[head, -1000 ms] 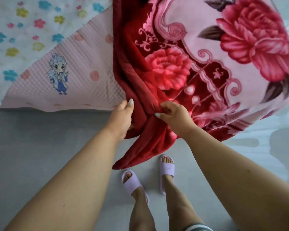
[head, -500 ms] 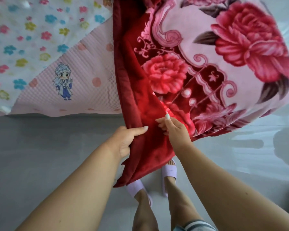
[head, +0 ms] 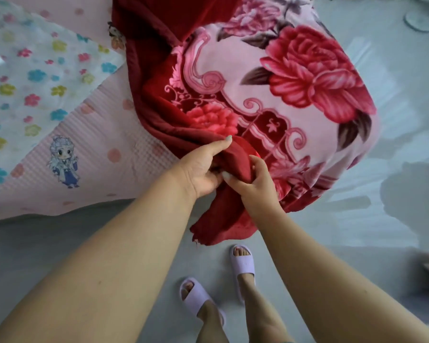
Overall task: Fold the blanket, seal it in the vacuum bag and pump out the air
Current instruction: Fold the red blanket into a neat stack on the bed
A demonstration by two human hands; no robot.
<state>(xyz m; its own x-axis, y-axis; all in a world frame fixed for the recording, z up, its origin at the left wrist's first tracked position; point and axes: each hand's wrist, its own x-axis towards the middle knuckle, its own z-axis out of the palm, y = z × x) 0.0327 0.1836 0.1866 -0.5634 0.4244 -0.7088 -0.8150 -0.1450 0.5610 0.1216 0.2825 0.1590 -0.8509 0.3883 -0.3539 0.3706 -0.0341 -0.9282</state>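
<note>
Head view: blanket (head: 270, 100) runs long-axis from far beyond my hands down to a dark red corner hanging below them, toward my slippers (head: 243, 263). My left hand (head: 198, 169) and right hand (head: 253, 184), touching each other, both clamp the red edge fold. Patterned sheet (head: 35, 95) lies left of my left hand.

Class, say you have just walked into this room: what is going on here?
A person stands by a bed, gripping the dark red edge of a thick floral blanket with both hands. The left hand and right hand pinch the same bunched corner close together. Most of the blanket lies heaped on the pink bedsheet, one corner hanging toward the floor. No vacuum bag is in view.
</note>
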